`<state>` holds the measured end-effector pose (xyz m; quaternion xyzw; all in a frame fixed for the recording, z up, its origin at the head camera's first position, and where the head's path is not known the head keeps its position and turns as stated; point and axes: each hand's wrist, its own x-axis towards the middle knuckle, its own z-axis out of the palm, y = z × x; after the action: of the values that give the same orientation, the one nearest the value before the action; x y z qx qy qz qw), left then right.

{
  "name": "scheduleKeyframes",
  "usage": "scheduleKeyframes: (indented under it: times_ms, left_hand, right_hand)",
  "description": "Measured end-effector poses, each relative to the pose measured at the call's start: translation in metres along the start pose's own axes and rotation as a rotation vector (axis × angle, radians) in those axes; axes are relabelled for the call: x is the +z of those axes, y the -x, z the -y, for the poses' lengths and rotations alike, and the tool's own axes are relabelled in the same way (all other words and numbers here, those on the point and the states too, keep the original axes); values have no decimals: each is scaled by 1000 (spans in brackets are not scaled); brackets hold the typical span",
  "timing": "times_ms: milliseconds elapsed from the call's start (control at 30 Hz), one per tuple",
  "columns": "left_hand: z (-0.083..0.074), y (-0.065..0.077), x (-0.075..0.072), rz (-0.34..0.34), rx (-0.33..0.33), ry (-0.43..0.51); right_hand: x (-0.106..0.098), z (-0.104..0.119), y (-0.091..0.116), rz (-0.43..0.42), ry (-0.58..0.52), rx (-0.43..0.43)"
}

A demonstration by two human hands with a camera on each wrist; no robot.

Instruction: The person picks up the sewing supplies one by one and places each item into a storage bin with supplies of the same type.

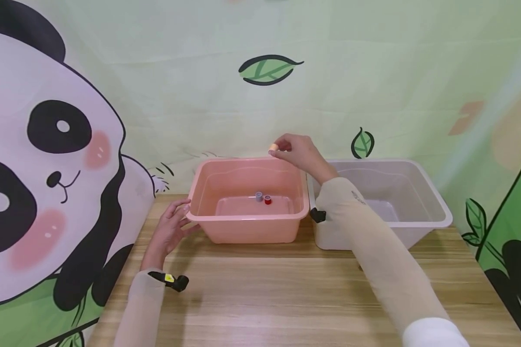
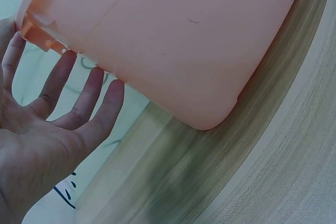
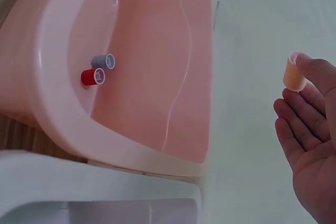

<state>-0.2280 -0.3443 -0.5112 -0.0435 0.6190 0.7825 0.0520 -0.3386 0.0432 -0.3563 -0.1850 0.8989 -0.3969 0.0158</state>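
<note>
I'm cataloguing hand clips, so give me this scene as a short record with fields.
Right hand: pinches a small orange cylinder, raised near the pink bin's back rim
Left hand: fingertips at the left end of the pink bin
In pink bin: red cylinder and blue-grey cylinder
Right of pink bin: grey bin, inside partly hidden by the right sleeve
Surface: wood-grain table
Backdrop: pale green cloth with panda print

2 hands point(image 1: 171, 230) point(image 1: 303, 153); 2 tubs point(image 1: 249, 231) point(image 1: 425, 225); 3 cylinders point(image 3: 294, 76) point(image 3: 90, 77) point(image 3: 100, 61): 1 orange, 1 red, 1 blue-grey; 1 table point(image 1: 260, 299)
</note>
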Motion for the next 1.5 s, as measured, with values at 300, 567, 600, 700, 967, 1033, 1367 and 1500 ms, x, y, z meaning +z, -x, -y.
scheduleKeyframes:
  times_ms: [300, 567, 600, 700, 967, 1033, 1367, 1500]
  left_hand:
    - [0, 0, 0, 4, -9, -22]
    - [-3, 0, -3, 15, 4, -13]
    - [-4, 0, -3, 19, 4, -12]
    - [-3, 0, -3, 15, 9, -11]
    - [-1, -1, -3, 11, 7, -6]
    - [0, 0, -3, 15, 3, -3]
    - [0, 1, -1, 12, -9, -14]
    - [-1, 0, 0, 16, -8, -11]
  right_hand:
    - [7, -9, -4, 29, -14, 72]
    - [8, -12, -6, 35, 9, 89]
    - [8, -13, -6, 39, 7, 97]
    - [10, -17, -7, 40, -8, 121]
    - [18, -30, -2, 45, -73, 184]
    - [20, -34, 1, 54, -84, 202]
    - [23, -42, 3, 40, -50, 196]
    - [27, -42, 0, 41, -40, 192]
